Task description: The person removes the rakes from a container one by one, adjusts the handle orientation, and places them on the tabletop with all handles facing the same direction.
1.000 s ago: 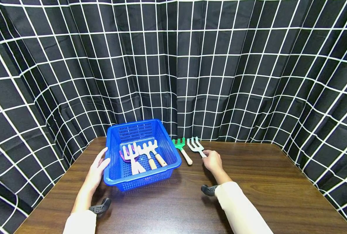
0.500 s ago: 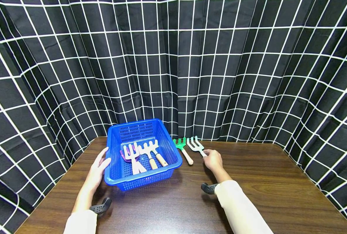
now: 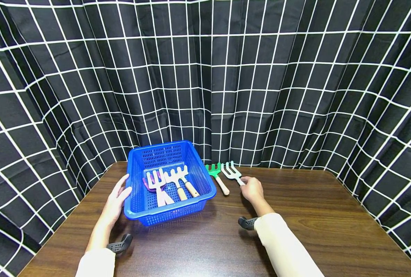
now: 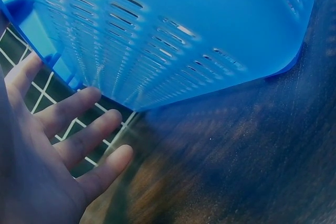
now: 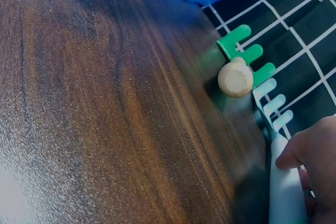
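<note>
My left hand (image 3: 113, 202) touches the left rim of the blue plastic basket (image 3: 168, 211); in the left wrist view its fingers (image 4: 86, 137) are spread and fairly straight along the outer wall. Right of the basket, my right hand (image 3: 253, 191) holds a white hand fork (image 3: 231, 173) by its pale handle, thumb and fingers around it in the right wrist view. The fork's tines point to the back of the table. Beside it lies a green hand rake (image 3: 213, 171) with a light wooden handle.
Inside the basket lie a white fork (image 3: 157, 182), a purple-pink tool (image 3: 148, 184) partly under it, and two small pale rakes with wooden handles (image 3: 191, 189). A black grid-patterned curtain (image 3: 253, 96) hangs behind the brown wooden table (image 3: 198, 250).
The basket, tools and both hands stay almost in place. The whole view shifts very slightly; my right hand keeps its hold on the white hand fork.
</note>
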Demonstrator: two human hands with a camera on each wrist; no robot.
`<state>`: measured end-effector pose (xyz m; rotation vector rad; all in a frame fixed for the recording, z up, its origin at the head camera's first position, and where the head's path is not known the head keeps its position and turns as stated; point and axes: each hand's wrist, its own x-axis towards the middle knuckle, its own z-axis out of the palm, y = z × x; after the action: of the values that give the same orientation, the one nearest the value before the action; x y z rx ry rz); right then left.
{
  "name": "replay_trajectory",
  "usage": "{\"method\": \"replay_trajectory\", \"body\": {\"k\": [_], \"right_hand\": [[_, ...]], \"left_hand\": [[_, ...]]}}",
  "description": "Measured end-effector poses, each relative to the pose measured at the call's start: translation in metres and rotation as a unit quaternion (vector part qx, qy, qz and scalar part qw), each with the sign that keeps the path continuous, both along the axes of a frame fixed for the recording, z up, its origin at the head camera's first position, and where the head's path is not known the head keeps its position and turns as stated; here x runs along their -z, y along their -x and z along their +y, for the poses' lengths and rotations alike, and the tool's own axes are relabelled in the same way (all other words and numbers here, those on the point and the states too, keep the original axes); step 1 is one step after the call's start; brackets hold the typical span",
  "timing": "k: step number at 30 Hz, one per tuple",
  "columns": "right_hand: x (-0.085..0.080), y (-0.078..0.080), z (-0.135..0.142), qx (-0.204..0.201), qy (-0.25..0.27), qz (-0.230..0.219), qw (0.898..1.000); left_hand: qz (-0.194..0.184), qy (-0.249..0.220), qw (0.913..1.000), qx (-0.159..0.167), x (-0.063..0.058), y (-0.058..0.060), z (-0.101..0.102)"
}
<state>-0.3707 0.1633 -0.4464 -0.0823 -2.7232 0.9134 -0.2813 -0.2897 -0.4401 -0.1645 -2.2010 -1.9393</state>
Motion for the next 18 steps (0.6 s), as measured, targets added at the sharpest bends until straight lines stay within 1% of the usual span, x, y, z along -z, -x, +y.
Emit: {"method": "replay_trajectory", "body": {"k": [6,18], "right_hand": [[-0.004,-0.001,0.001,0.002,-0.002,-0.006,1.000],[-0.021,-0.010,0.011,0.005,0.054,0.018,0.998]], "left_hand": [[0.001,-0.001,1.0000,0.000,0.000,0.000,0.000],[-0.006,0.005,1.0000,-0.003,0.000,0.002,-0.001]]}}
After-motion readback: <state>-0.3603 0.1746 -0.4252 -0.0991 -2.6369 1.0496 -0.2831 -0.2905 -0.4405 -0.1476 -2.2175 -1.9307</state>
